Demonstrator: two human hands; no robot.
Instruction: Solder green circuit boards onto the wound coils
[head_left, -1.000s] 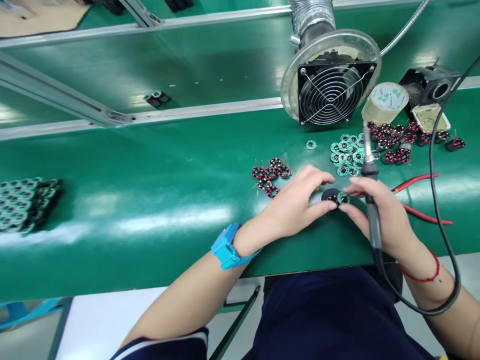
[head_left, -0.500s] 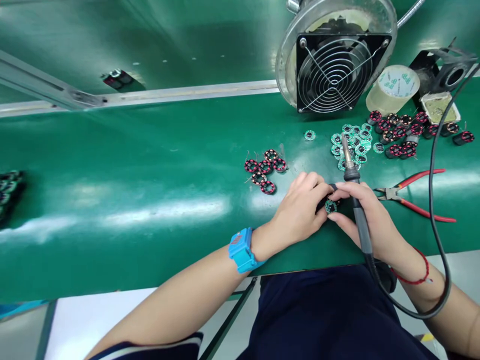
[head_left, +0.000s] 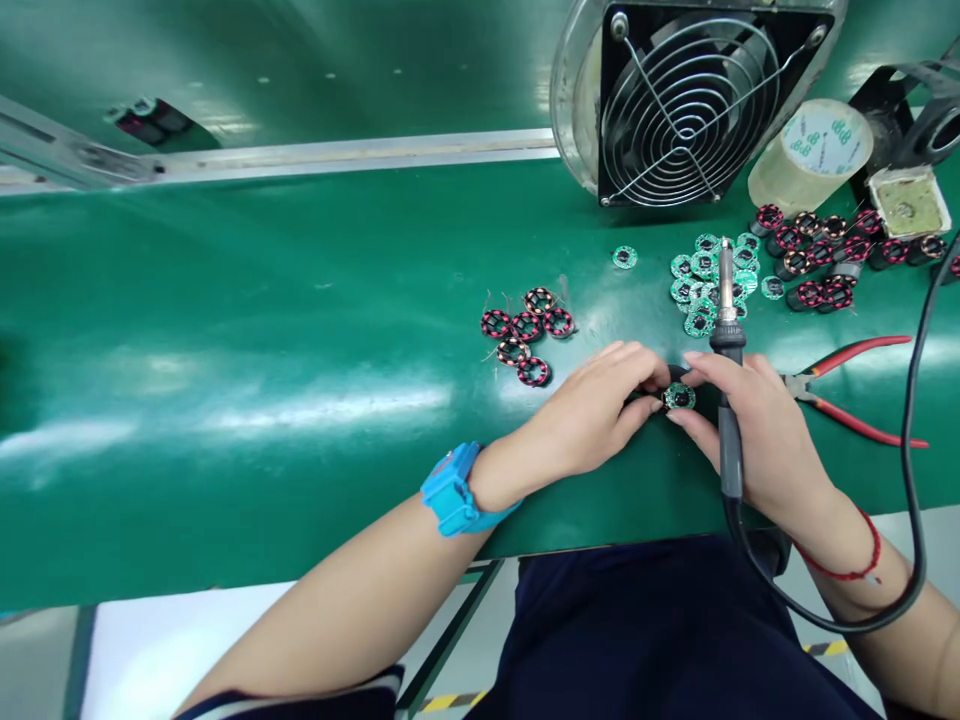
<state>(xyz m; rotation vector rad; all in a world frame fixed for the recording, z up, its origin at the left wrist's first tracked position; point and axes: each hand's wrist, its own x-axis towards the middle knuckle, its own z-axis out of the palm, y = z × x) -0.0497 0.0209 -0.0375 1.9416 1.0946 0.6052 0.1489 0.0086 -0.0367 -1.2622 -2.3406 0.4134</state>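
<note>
I see the left hand (head_left: 592, 405) and the right hand (head_left: 769, 430) face to face, the right holding a long soldering iron (head_left: 730, 445) that points away from the person, the left pinching a mostly hidden dark part (head_left: 676, 373), with a little round green board (head_left: 680, 397) between them.

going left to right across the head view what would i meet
Dark cylinders at the back → small coil cluster → left hand → round green board at the fingers → soldering iron → red-handled pliers
</note>
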